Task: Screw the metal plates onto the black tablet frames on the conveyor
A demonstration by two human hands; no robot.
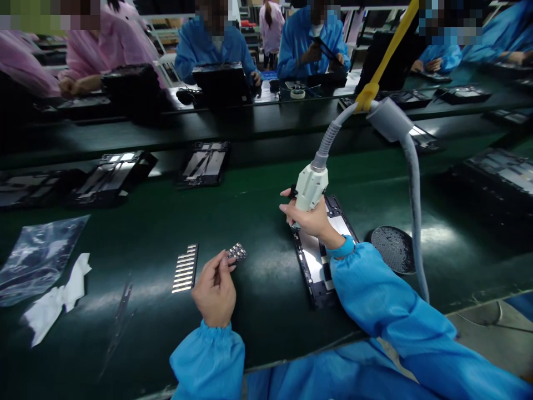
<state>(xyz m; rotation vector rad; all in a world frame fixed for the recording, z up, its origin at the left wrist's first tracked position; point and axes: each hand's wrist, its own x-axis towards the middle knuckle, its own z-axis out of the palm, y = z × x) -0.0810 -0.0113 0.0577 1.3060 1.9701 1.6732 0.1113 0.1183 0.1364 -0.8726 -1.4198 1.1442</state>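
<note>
Head view. Device (313, 264), open-faced, dark frame round pale panels, lies flat on the green bench (154, 233), partly under the right hand and sleeve. Landmark for these notes.

Left hand (214, 294): left of the device, narrow pinch, thumb and fingertips on a near edge of a small dark card (237, 251) dotted with pale squares. Card held off to the device's left.

Right hand (314, 222): closed round the pale tool (310, 186), over the device's upper left part. Whether the tool's tip touches the frame, cannot tell. Grey hose (413, 205) comes down right of the device; yellow strap (387, 53) above it takes the tool's line.

Left of the device, beyond the card: strip (185, 269) of pale bars; further off, clear bag (39, 255) and crumpled tissue (58, 300). Right of it: round dark dish (393, 250) of small bits.

Handling, my judgement. Card: very light, thin, fairly stiff; best by the edges, faces left alone. Tool: some heft, eased by the strap; smooth shell, so a full wrap round the body, with the hose tugging a little. Device: light for its size, stiff at the frame, delicate across the panels and ribbons; take it by two opposite frame edges, never the middle. Bag: slippery, limp.

Writing: none legible on device, tool, card or strip; no brand made out.
</note>
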